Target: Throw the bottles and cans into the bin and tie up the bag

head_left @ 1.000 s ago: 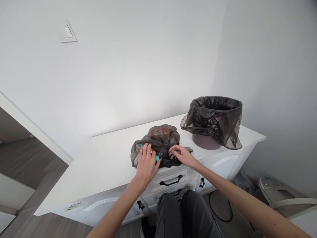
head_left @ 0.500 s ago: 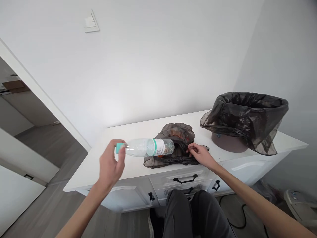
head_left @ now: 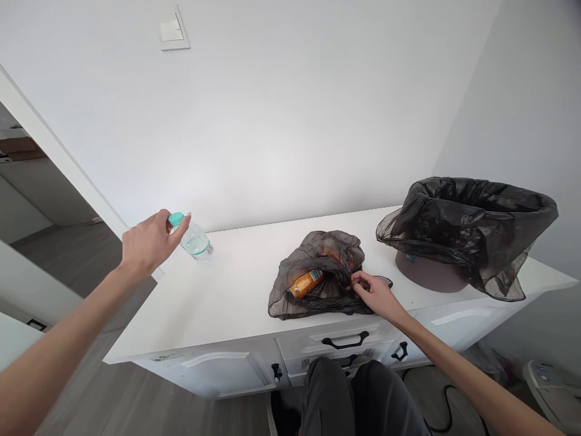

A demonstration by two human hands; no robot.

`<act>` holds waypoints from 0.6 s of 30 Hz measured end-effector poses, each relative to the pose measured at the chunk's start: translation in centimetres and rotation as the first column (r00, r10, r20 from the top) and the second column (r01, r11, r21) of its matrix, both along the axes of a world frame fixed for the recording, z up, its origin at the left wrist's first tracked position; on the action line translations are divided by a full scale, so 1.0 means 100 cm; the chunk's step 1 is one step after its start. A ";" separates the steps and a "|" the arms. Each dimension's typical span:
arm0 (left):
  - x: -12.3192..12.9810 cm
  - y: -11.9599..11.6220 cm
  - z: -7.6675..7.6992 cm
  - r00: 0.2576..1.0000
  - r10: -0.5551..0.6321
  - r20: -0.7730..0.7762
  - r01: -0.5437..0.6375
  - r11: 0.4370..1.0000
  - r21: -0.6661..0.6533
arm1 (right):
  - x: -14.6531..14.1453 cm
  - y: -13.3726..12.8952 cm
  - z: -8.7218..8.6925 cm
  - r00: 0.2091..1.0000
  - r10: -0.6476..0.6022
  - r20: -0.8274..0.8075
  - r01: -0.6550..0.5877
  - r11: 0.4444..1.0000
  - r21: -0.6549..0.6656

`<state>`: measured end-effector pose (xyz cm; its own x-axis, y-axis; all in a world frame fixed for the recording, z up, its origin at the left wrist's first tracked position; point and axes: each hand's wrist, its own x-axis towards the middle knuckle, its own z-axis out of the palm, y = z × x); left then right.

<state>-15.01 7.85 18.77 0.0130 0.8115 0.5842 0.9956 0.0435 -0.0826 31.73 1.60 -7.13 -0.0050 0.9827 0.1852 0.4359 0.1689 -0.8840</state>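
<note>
My left hand (head_left: 152, 242) grips a clear plastic bottle (head_left: 196, 242) by its green cap, at the far left end of the white cabinet top. The bottle stands nearly upright there; whether its base touches the surface I cannot tell. My right hand (head_left: 374, 293) pinches the edge of a dark, see-through plastic bag (head_left: 299, 263) lying on the cabinet top. In the bag's mouth an orange can (head_left: 306, 283) shows, and more reddish-orange things show dimly through the film behind it.
At the right of the cabinet top (head_left: 236, 303) stands a brownish bin (head_left: 431, 274) lined with a black bag (head_left: 472, 224). White wall rises behind, with a light switch (head_left: 175, 31). Below are drawers with black handles (head_left: 345, 340). A doorway opens at left.
My left hand has carried the bottle left, away from the bag, and turned it from lying level to nearly upright. The orange can now shows plainly. My right hand keeps its hold on the bag.
</note>
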 end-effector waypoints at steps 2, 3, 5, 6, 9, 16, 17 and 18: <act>-0.007 0.015 0.000 0.997 0.047 -0.056 -0.049 0.998 -0.049 | 0.001 0.002 0.000 1.000 -0.015 0.022 0.014 1.000 0.005; -0.009 0.021 -0.001 0.994 0.071 -0.078 -0.076 0.995 -0.067 | 0.001 0.003 0.000 0.999 -0.022 0.036 0.022 1.000 0.010; -0.009 0.027 -0.002 0.988 0.109 -0.109 -0.119 0.988 -0.097 | 0.000 0.004 0.003 0.997 -0.036 0.063 0.036 0.999 0.014; -0.009 0.028 -0.002 0.986 0.121 -0.119 -0.135 0.984 -0.117 | 0.000 0.004 0.005 0.997 -0.040 0.073 0.039 0.999 0.015; -0.005 0.028 -0.002 0.980 0.155 -0.124 -0.178 0.962 -0.205 | 0.000 0.002 0.010 0.996 -0.048 0.074 0.047 0.999 0.016; 0.001 0.016 0.006 0.956 0.278 -0.097 -0.294 0.910 -0.292 | -0.001 -0.002 0.016 0.998 -0.048 0.044 0.046 0.998 0.037; 0.004 0.011 0.009 0.954 0.288 -0.090 -0.301 0.909 -0.289 | -0.001 -0.003 0.016 0.998 -0.047 0.038 0.046 0.998 0.037; 0.007 0.006 0.012 0.952 0.296 -0.073 -0.305 0.912 -0.274 | -0.001 -0.003 0.016 0.998 -0.046 0.032 0.045 0.998 0.036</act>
